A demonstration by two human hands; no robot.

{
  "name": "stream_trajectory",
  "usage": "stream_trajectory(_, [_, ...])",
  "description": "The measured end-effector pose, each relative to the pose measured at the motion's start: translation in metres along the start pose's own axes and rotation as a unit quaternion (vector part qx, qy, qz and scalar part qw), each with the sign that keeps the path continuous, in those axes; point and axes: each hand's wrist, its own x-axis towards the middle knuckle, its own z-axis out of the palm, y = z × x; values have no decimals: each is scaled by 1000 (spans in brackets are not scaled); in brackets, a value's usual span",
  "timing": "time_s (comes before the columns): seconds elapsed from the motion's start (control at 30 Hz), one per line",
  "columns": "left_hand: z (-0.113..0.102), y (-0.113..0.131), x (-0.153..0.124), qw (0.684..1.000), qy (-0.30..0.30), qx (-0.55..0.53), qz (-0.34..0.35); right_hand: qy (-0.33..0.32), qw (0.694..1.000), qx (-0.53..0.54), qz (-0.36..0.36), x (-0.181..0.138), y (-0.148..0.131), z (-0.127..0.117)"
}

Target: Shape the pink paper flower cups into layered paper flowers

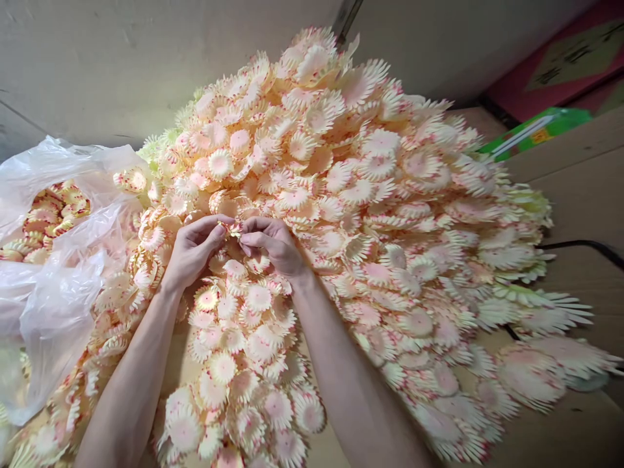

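A big heap of cream and pink fabric flower petal pieces [351, 195] covers a cardboard surface [585, 195]. My left hand [192, 250] and my right hand [273, 244] meet over the left middle of the heap. Both pinch one small petal piece [234, 229] between their fingertips, fingers curled closed around it. More petal pieces lie under and between my forearms.
A clear plastic bag [63, 260] with more petal pieces lies at the left. A green box [541, 130] and a red sheet [565, 58] sit at the upper right. A dark cable [585, 246] crosses the cardboard at right. A pale wall stands behind.
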Motion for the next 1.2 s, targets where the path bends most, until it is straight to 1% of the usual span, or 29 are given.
stream_trajectory(0.1, [3,-1,2,999,22,-42,-10,-2,1000,8,-1,0,0,1])
stream_trajectory(0.2, [7,0,4,995,41,-94,-13,-23,1000,17,-2,0,0,2])
stream_trajectory(0.33, [9,1,4,991,43,-119,-37,-38,999,29,-2,-1,-1,3])
stream_trajectory(0.4, [8,1,3,993,36,-105,-32,-29,999,31,2,-1,-2,3])
stream_trajectory(0.5, [5,2,1,996,28,-81,-15,9,999,32,8,0,-2,4])
stream_trajectory(0.6, [4,4,-1,997,26,-70,-21,32,999,16,5,0,-2,5])
stream_trajectory(0.7, [5,4,-2,998,26,-48,-14,31,999,-16,-10,1,0,5])
stream_trajectory(0.87, [5,1,-3,997,50,49,38,12,999,-30,-29,1,1,6])
stream_trajectory(1.03, [5,-2,-2,997,76,32,7,9,999,-26,-30,1,3,5])
stream_trajectory(1.2, [6,1,-3,996,57,58,38,21,999,-34,-26,2,3,6])
